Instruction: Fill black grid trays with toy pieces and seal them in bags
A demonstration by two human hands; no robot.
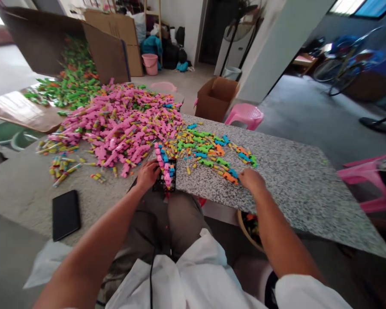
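My left hand (pixel 148 173) is at the left side of a small black plastic crate (pixel 173 187) at the table's front edge, its fingers curled over the rim. Rows of small pink toy pieces (pixel 166 175) and blue toy pieces (pixel 171 170) lie on the crate. Out to the right, my right hand (pixel 253 179) is closed at the end of a line of small car-shaped toys, touching or nearly touching a blue one (pixel 233 173). An orange toy car (pixel 230 178) lies just left of that. What the right fingertips pinch is hidden.
A big heap of pink toys (pixel 116 120) covers the table's left half. Behind it green toys (pixel 80 71) spill from a tipped cardboard box (pixel 107 51). Loose candy-like tubes (pixel 64 169) and a black phone-like slab (pixel 66 214) lie left. Pink stools (pixel 245 113) stand beyond the speckled tabletop (pixel 296 184).
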